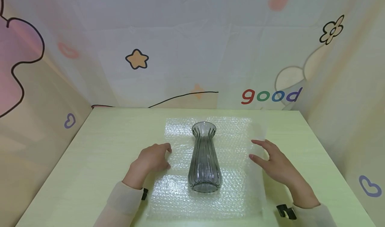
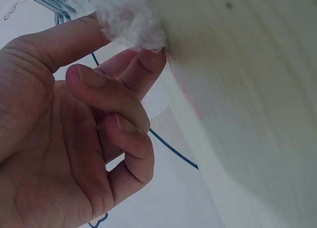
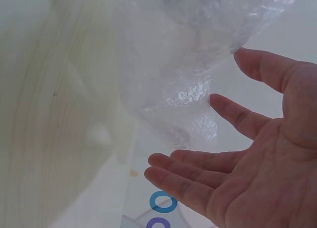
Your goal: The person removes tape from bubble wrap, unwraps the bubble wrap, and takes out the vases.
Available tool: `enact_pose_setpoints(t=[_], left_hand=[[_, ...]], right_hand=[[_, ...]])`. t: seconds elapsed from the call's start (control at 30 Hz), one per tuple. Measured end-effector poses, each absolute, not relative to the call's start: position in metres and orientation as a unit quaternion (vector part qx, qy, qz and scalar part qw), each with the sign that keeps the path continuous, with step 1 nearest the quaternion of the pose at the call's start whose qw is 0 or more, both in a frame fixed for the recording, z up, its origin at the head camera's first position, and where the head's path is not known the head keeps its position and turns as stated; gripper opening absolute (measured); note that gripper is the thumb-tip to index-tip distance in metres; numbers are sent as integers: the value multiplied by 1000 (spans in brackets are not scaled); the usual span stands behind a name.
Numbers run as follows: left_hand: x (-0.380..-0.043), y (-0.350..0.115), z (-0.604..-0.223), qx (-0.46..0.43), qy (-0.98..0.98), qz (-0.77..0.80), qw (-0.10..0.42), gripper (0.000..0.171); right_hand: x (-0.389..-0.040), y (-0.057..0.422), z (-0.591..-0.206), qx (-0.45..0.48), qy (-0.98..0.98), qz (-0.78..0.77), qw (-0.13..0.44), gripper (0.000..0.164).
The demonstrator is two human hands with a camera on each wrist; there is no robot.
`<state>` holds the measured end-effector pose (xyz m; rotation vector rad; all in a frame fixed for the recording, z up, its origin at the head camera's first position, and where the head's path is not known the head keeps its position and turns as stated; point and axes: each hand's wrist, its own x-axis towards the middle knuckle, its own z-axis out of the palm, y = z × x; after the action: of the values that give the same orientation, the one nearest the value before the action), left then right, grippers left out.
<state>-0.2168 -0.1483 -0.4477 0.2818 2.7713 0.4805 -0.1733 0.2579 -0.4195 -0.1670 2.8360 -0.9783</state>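
Observation:
A ribbed, smoky grey glass vase (image 1: 205, 153) lies on a sheet of clear bubble wrap (image 1: 234, 187), its flared mouth at the far end and its base toward me. My left hand (image 1: 153, 157) is at the sheet's left edge. In the left wrist view its thumb and a fingertip touch the bubble wrap (image 2: 131, 20) some distance apart, with the other fingers loosely bent. At the right edge is my right hand (image 1: 275, 161), thumb and fingers spread. In the right wrist view those fingers reach to the bubble wrap (image 3: 183, 89), and nothing is gripped.
The pale green table (image 1: 75, 173) extends on both sides of the sheet. A printed cloth backdrop (image 1: 180, 39) with a star, hearts and the word "good" rises behind the table and along both sides. Dark straps (image 1: 286, 212) show at the wrists.

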Motion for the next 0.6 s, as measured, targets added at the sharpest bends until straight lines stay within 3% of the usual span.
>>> enact_pose_setpoints(t=[0.6], left_hand=[[-217,-148,-447,96,969,163,160,53]], right_hand=[[-173,276,-427,-39,948,-303,90,77]])
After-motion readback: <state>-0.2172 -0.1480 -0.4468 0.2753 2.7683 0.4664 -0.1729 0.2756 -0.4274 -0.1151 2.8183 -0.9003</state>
